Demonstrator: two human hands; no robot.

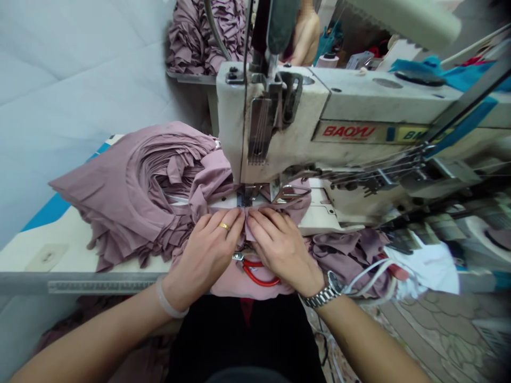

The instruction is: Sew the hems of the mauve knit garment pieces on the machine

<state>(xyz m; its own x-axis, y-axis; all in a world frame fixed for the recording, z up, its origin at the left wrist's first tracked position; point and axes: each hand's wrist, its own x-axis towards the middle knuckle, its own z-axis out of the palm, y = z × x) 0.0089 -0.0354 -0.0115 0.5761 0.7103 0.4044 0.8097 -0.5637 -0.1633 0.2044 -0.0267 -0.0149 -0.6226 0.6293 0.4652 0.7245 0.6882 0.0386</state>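
Both of my hands are side by side at the needle area of a sewing machine (275, 133). My left hand (211, 244), with a gold ring, has its fingers closed and pressing down a piece of mauve fabric (250, 229) in front of the presser foot (246, 199). Against the same cloth, just to the right, my right hand (281, 247) holds with curled fingers; its fingertips almost meet the left ones. Red-handled scissors (261, 274) lie on the fabric between my wrists, partly hidden by my right hand.
A thick stack of mauve garment pieces (120, 186) covers the table's left side. More mauve cloth (347, 252) and a white cloth (427, 268) lie at right. Behind the machine are a heaped pile of mauve fabric (207, 37) and another person's arm (305, 37).
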